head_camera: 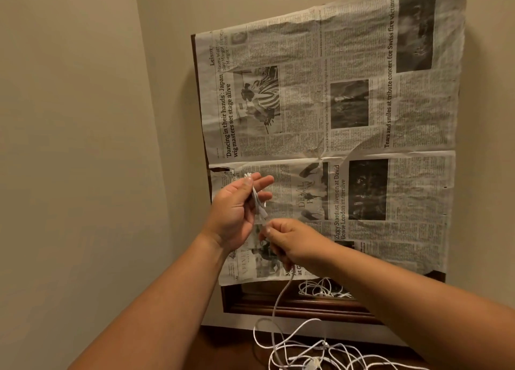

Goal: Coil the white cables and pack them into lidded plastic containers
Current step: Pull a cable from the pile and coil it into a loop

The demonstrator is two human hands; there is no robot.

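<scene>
Two grips clamp one white cable [255, 197]: left hand [237, 211] on its folded end, right hand [292, 241] seemingly below.

I've one view, head-worn, facing forward and down. The newspaper [334, 105] sits close, filling the upper right.

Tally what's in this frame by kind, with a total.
Hands: 2, the left hand and the right hand, both gripping the cable
White cable tangle: 1, separate cables cannot be counted
Newspaper: 1
Wooden frame: 1
Total: 5
</scene>
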